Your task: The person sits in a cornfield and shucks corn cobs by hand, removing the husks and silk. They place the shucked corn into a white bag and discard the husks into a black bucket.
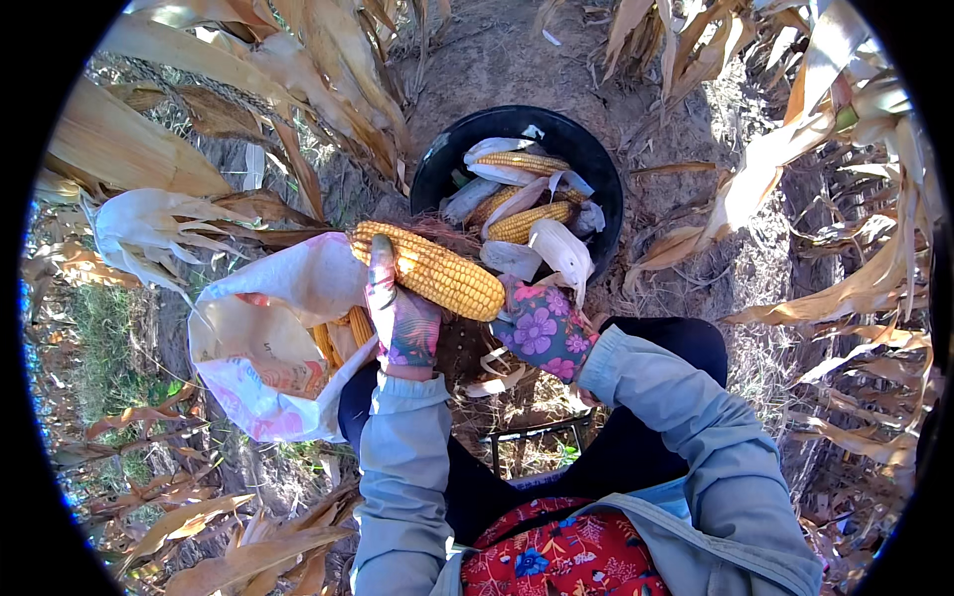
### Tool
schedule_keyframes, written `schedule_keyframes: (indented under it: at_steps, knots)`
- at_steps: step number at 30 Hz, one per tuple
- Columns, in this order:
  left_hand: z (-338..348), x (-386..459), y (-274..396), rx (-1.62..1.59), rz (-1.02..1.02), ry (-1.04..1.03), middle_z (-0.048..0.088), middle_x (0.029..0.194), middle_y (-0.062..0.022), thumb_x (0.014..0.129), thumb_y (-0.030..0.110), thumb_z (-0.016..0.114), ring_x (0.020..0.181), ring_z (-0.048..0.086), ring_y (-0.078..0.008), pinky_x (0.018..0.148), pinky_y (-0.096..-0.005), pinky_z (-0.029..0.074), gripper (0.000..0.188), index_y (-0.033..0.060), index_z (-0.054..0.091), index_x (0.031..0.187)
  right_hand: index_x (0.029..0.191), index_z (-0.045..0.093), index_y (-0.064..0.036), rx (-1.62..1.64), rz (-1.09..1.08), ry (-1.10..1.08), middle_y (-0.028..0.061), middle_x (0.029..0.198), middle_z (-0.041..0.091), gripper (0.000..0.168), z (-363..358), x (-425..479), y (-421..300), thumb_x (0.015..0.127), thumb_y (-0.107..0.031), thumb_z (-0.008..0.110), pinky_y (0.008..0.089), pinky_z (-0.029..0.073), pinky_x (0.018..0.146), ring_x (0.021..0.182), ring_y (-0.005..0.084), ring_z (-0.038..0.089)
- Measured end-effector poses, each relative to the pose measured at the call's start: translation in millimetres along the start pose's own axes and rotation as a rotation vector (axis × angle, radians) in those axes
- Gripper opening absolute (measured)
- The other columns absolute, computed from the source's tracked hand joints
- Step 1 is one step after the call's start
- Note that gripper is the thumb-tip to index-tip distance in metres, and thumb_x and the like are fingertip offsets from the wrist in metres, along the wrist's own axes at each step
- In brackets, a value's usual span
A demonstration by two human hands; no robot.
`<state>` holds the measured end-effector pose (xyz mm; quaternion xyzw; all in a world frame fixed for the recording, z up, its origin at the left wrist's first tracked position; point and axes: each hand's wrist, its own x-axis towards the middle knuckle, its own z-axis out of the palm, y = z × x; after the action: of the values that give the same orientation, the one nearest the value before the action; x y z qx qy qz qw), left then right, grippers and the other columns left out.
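Observation:
In front of me a husked yellow ear of corn [440, 274] lies slantwise between my hands. My left hand [402, 320], in a patterned glove, grips its upper-left end with the thumb across the kernels. At the lower-right end, my right hand [544, 328] is closed in a flowered glove; its fingertips are hidden. A pale husk [564, 257] stands up just beyond that hand, and whether the hand holds it cannot be told. The black tub [443, 175] ahead holds several partly husked ears [531, 222]. Left of me, an open white woven sack [261, 402] contains bare yellow ears [359, 326].
Dry corn stalks and leaves [328, 82] crowd the upper left, with more dry leaves [753, 201] along the right. Bare soil [499, 52] lies beyond the tub. Between my legs are a dark metal frame [533, 430] and loose husk pieces [496, 384].

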<state>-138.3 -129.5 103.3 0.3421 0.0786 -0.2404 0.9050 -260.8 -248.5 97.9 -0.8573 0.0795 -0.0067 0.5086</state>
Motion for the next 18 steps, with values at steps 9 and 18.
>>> schedule_keyframes:
  at_steps: [9, 18]
  knots:
    - [2.8, 1.8, -1.3, 0.324, -0.038, -0.059, 0.059, 0.083, -0.0072, 0.079, 0.024, 0.064, 0.07, 0.06, -0.0163, 0.062, -0.0285, 0.051, 0.034, 0.0012, 0.053, 0.102, 0.109, 0.046, 0.002, 0.391, 0.298, -0.284, 0.0147, 0.094, 0.059, 0.034, 19.8, -23.6, 24.2, 0.083, -0.017, 0.054, 0.0339, 0.047, 0.074, 0.086, 0.0261, 0.059]
    - [5.1, 0.7, -8.4, 0.484, 0.044, -0.087, 0.059, 0.082, -0.0065, 0.079, 0.016, 0.064, 0.067, 0.06, -0.0152, 0.059, -0.0267, 0.051, 0.035, 0.0031, 0.049, 0.108, 0.108, 0.06, -0.008, -0.163, -0.145, -0.682, 0.0096, 0.097, 0.061, 0.033, 32.3, -22.9, 26.6, 0.078, -0.021, 0.065, 0.0344, 0.048, 0.073, 0.082, 0.0248, 0.059]
